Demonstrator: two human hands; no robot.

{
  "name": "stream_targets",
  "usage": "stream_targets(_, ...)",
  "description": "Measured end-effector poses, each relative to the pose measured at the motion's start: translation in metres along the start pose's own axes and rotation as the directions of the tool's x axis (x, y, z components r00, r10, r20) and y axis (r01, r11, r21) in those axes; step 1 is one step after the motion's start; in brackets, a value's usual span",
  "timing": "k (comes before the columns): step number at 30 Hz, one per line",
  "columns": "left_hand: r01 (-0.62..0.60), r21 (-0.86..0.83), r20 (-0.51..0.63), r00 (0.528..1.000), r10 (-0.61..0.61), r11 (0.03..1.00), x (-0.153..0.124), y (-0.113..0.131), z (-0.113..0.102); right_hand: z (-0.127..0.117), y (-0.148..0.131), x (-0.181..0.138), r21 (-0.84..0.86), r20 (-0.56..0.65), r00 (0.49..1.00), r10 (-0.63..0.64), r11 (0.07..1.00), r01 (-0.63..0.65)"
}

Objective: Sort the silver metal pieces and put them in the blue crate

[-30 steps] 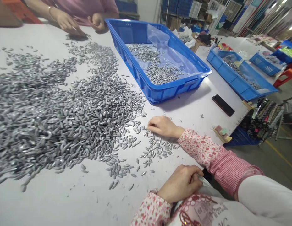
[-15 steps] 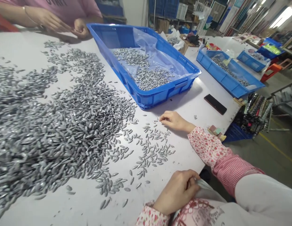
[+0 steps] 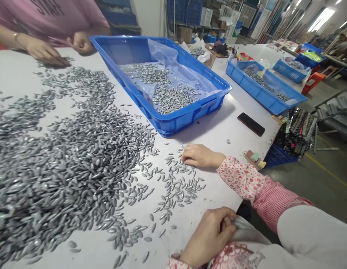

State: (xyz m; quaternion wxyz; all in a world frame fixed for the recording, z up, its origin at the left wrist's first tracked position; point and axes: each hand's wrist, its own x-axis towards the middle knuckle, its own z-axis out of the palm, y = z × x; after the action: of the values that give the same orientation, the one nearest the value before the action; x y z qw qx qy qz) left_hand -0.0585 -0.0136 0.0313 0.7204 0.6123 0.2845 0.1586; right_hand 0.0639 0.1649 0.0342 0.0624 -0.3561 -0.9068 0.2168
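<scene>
My right hand (image 3: 200,155) rests low over the white table, fingers curled down at the upper edge of a loose spread of small grey, leaf-shaped pieces (image 3: 180,185). Whether a piece is between its fingertips is hidden. My left hand (image 3: 209,235) lies at the table's near edge with its fingers bent and pressed together, against greyish, folded material (image 3: 244,228) by my body. What those fingers hold, if anything, cannot be made out. To the left a large heap of the same grey pieces (image 3: 78,168) covers much of the table.
A big blue tray (image 3: 195,121) lined with clear plastic holds more pieces beyond my right hand. Farther right are a phone (image 3: 251,124), a small block with coloured pads (image 3: 254,158) and another blue tray (image 3: 254,91). Across the table, a co-worker's hand (image 3: 47,52) touches pieces.
My right hand has drawn slightly nearer and left over the loose pieces, its fingers more curled. My left hand stays about the same. The co-worker's hands have parted, one lowered to the table.
</scene>
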Motion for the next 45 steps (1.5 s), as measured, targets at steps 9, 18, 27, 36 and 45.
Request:
stream_targets(9, -0.003, -0.004, -0.002, 1.000, 0.003, 1.000, -0.001, -0.002, 0.000, 0.002, 0.003, 0.002, -0.075, 0.015, 1.000, -0.013, 0.997, 0.014)
stream_targets(18, -0.012, -0.005, -0.009, 1.000, 0.012, 1.000, -0.001, -0.001, 0.001, 0.006, 0.004, -0.005, -0.098, -0.080, 0.995, -0.064, 0.994, 0.056)
stream_targets(27, 0.009, -0.001, -0.008, 1.000, -0.009, 1.000, -0.002, 0.002, 0.001, -0.001, 0.011, -0.015, 0.082, -0.055, 0.998, -0.029, 0.996, 0.033)
stream_targets(36, 0.013, 0.000, -0.012, 1.000, -0.013, 1.000, -0.001, 0.001, 0.000, -0.001, 0.010, 0.000, -0.051, 0.011, 0.999, -0.034, 0.998, 0.034)
stream_targets(45, -0.005, 0.004, -0.010, 1.000, 0.005, 1.000, -0.001, -0.001, 0.000, 0.005, 0.012, 0.004, -0.044, -0.155, 0.987, 0.046, 0.998, -0.053)
